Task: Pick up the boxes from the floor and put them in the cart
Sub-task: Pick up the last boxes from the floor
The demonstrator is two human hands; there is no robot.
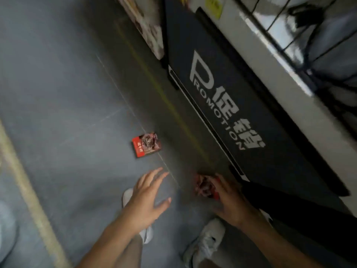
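One red box [146,144] lies flat on the floor, just out from the dark promotion panel [251,113], long axis slanting away from it. Left hand [148,198], fingers spread and empty, is the nearer, box straight ahead. Right hand [229,200] clutches another box [203,185] near the panel's foot.

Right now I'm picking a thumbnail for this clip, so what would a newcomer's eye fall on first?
Probably the big white PROMOTION lettering on the black display panel at right. Next, the small red printed box lying alone on the grey floor mid-frame. Below it, the open left hand reaches forward, while the right hand closes on a blurred red box beside the panel's base.
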